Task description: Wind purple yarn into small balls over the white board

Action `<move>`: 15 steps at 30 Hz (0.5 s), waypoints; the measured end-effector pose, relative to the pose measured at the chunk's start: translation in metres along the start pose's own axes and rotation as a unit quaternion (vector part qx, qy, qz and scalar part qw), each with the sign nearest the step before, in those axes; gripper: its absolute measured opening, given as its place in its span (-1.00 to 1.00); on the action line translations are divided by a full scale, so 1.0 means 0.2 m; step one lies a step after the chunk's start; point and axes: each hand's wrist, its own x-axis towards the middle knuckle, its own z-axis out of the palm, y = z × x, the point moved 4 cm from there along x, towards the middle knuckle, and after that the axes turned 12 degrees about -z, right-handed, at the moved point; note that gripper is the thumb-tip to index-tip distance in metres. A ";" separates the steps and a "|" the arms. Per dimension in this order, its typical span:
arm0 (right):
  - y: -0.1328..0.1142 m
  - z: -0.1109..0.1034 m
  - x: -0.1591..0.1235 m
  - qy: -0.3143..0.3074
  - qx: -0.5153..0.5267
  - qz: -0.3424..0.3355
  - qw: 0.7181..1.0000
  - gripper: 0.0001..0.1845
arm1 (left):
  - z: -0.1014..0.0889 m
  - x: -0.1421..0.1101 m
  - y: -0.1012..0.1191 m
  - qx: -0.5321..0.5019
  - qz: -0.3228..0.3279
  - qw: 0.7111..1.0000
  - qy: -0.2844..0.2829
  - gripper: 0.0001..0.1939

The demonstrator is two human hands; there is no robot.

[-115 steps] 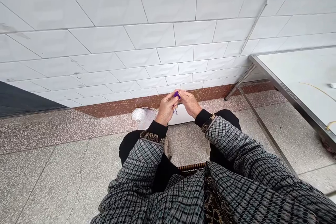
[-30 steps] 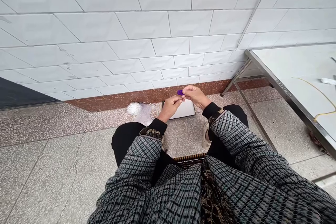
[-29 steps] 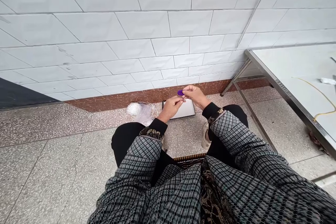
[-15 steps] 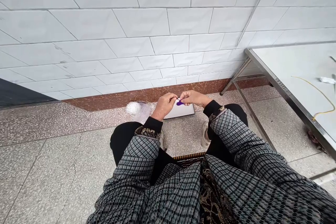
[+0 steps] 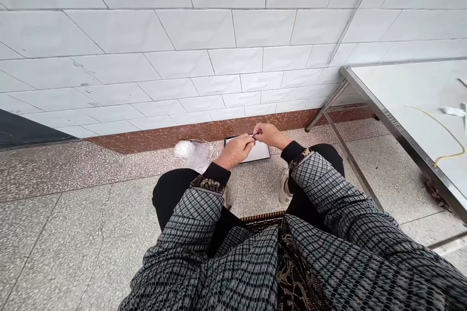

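Note:
My left hand (image 5: 235, 149) and my right hand (image 5: 269, 135) meet in front of me, above a shallow white box or tray with a dark rim (image 5: 258, 151) on the floor. Between the fingertips is a small purple item (image 5: 256, 134), mostly covered by the fingers; its kind is too small to make out. Both hands are closed in a pinch at it. To the left of my left hand, a ball of white yarn (image 5: 184, 148) lies on the floor beside a clear plastic bag (image 5: 199, 155).
At the right stands a metal-framed table (image 5: 401, 129) with a yellow cord (image 5: 452, 133) and a small white object (image 5: 454, 112) on its top. A white tiled wall (image 5: 219, 68) rises close ahead. My shoe (image 5: 285, 187) rests on the speckled floor.
My left hand has moved right and turned, its fingers now closer to my right hand. The purple item, which showed more before, is now largely covered by the fingers.

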 end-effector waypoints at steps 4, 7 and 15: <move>-0.01 0.05 -0.03 -0.146 0.075 0.031 0.986 -0.79 | -0.08 0.01 -0.05 -0.007 -0.033 0.998 0.062 -0.78; -0.04 0.05 -0.05 -0.167 0.229 0.065 0.957 -0.85 | -0.10 0.01 -0.09 -0.026 -0.067 0.995 0.074 -0.80; -0.02 0.00 -0.01 0.011 0.364 0.080 0.928 -0.88 | 0.03 0.02 -0.03 -0.060 -0.048 0.997 -0.025 -0.80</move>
